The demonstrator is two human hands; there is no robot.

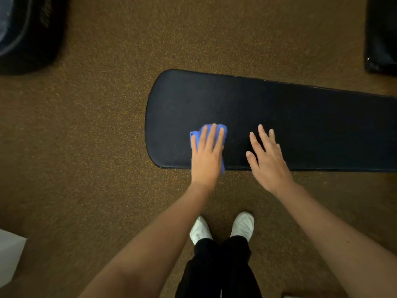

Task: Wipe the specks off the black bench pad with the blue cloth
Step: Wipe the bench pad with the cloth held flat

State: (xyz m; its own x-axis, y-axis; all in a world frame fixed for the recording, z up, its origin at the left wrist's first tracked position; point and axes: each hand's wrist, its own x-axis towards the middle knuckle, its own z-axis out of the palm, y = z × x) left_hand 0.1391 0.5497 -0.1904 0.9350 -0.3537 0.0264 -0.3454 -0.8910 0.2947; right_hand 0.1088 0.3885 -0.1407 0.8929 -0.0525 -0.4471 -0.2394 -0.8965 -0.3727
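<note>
While one blue cloth point(221, 130) lies at the black bench pad's point(300, 117) seven o'clock end, the left hand point(207, 155) presses flat on it; the right hand point(267, 158), fingers spread, holds nothing.

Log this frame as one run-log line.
step: wiping | left hand: flat on blue cloth, near rounded end of bench pad | right hand: open, empty, over pad | specks: faint

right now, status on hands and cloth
Left hand flat on crumpled blue cloth. Right hand open over black padded bench pad. Nothing in the way.
</note>
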